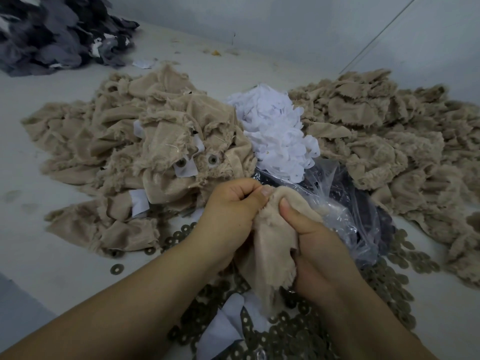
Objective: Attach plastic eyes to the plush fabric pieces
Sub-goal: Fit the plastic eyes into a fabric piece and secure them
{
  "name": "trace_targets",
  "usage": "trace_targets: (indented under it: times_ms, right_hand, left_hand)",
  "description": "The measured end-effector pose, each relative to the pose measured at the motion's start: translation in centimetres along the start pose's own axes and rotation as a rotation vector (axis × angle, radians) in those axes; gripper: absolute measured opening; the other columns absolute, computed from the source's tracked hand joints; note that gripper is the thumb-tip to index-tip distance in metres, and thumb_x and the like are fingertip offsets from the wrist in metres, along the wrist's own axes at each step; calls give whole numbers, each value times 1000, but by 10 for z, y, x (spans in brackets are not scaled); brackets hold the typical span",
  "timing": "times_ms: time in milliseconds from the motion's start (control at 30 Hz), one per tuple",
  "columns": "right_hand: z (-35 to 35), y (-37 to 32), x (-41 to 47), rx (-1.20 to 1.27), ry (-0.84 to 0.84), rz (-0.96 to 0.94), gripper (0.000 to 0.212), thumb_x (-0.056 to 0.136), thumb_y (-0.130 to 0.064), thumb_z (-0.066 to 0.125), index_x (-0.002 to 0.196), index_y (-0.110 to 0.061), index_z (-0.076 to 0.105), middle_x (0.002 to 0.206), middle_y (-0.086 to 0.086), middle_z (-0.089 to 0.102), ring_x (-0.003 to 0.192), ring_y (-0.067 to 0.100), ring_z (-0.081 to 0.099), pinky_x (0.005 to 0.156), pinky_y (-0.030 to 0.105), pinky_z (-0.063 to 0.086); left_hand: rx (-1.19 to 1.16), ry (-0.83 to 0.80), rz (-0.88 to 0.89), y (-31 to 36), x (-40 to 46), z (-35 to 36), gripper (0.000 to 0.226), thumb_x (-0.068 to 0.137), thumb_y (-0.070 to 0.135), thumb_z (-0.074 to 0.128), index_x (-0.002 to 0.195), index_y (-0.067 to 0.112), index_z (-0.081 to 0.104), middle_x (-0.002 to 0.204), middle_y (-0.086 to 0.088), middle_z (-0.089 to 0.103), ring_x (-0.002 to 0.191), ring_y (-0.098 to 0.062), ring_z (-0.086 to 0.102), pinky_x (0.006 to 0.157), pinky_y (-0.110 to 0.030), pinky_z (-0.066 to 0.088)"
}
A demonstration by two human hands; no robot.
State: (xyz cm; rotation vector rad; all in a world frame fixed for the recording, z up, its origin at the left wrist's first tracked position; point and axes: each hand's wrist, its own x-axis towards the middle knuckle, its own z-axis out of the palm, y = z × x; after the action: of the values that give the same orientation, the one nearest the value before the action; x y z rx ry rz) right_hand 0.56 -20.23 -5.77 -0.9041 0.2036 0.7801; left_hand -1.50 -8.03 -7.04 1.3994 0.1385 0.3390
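Beige plush fabric piece [270,253], frayed at its edges, hangs between two bare hands above a pale worktable [52,255]. The left hand [228,216] has its fingers curled in and its thumb pressed on the top fold of the piece; the right hand [314,245] grips the same fold from the other side, thumb up against the cloth, so the two thumbs sit close together.

Beyond the left hand lies a heap of finished beige plush pieces [124,141], two of them showing round backs of plastic eyes [213,159] with white backing squares [185,168] beside them. A larger heap of loose beige plush cut-outs [389,141] spreads to the right. Between the heaps sits a mound of white felt-like cut-outs [278,128], partly spilling from a crumpled clear plastic bag [348,203] just behind the right hand.

Flat round olive-grey washers [384,287] with centre holes are scattered under and around both wrists; one lone washer [117,269] lies apart to the left. Dark grey fabric scraps [59,32] are piled at the far left corner.
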Motion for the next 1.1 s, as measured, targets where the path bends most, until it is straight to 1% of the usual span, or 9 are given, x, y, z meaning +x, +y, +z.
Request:
trace_targets:
  times_ms: [100,167,267,367,533,633,800,967,1100]
  right_hand:
    - [-1,-4,1,22,-3,53,53,81,-30,62,120,6,67,120,28,67,114,38,66,102,49,49]
    - [-4,-9,1,31,-35,41,44,89,-31,58,109,6,74,113,25,71,103,33,71,94,44,56]
    - [-6,-13,2,27,-34,18,41,86,-30,58,95,5,78,106,24,73,91,30,75,83,40,62]
    - [-6,-15,2,-80,33,-36,39,90,-29,58,103,3,76,109,22,73,94,29,74,80,40,61]
    - [-24,-41,1,-983,539,-608,50,98,-50,50,63,-15,56,60,-3,63,61,20,57,66,36,49]
    - [-46,-60,8,-1484,774,-872,26,99,-28,53,78,-17,63,67,-2,60,58,15,52,51,27,34]
    - [-66,-70,21,-2077,747,-323,14,92,-4,54,97,-9,66,100,13,69,81,27,55,69,27,39]
    - [-72,-72,20,-2180,584,-275,24,91,-7,55,111,-9,68,108,14,66,92,28,61,77,30,48]
    - [-71,-70,24,-2238,496,-275,19,94,-10,55,107,-12,68,106,8,58,91,26,61,70,26,38]
  left_hand:
    - [-47,-77,-45,0,2,-7,43,90,31,64,72,-7,57,67,-10,52,64,-19,46,63,-29,40]
    - [-31,-159,-37,0,0,-13,50,80,46,69,77,-3,63,73,-10,58,70,-20,52,69,-30,45]
    - [83,-256,-2,5,-5,-16,15,78,34,75,71,21,70,68,3,62,66,-12,55,61,-21,47]
    - [52,-194,3,4,-4,-18,12,81,18,71,69,20,71,70,-6,62,68,-21,54,65,-31,46]
    - [19,-121,12,3,-3,-22,19,88,9,66,71,15,72,68,-7,65,64,-20,57,62,-27,49]
    - [6,-104,-9,1,-2,-20,13,81,18,67,69,18,72,66,-3,65,62,-14,57,59,-23,49]
    - [-26,-87,-40,0,0,-18,14,81,21,66,68,18,71,65,-4,63,61,-16,54,58,-27,45]
    - [-45,-86,-44,1,0,-18,19,87,15,66,68,17,71,66,-3,64,61,-14,57,58,-23,47]
    - [-57,-83,-45,2,0,-17,28,92,6,61,68,17,71,66,-3,65,61,-13,57,59,-22,49]
